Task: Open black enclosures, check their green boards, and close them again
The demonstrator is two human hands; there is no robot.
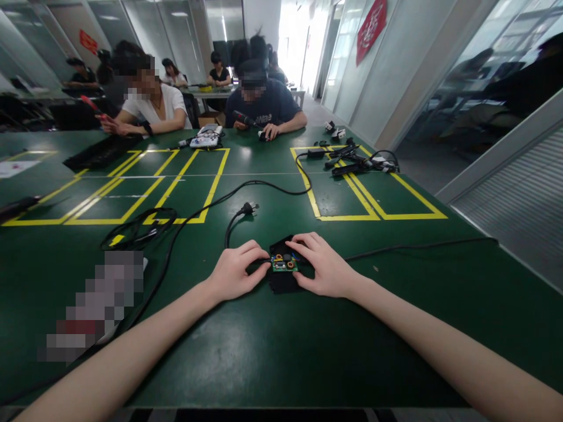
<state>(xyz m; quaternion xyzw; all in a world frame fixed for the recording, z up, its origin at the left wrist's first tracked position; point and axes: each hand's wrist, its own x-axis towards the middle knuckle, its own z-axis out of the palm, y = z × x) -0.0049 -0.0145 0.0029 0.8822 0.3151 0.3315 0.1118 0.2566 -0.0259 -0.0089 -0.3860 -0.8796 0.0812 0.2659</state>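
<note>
A small green circuit board (285, 263) with copper-wound coils lies over a black casing (288, 285) that looks opened out on the green table. At the board's left end, my left hand (237, 271) is closed, thumb and forefinger pinching where a black cable joins it. My right hand (328, 266) closes around the board's other end, its thumb low and its fingertips on the upper side. Partly hidden behind the left hand, the cable curves up to a black power plug (248, 208). Another black cable (422, 246) runs off to the right.
A pixelated power strip (94, 310) and a coiled cable (141, 228) lie to the left. Yellow tape marks boxes on the table (237, 357). Adapters and cables (352, 159) are heaped at the far right. Across the table, two people work, one with a dark tool (246, 119).
</note>
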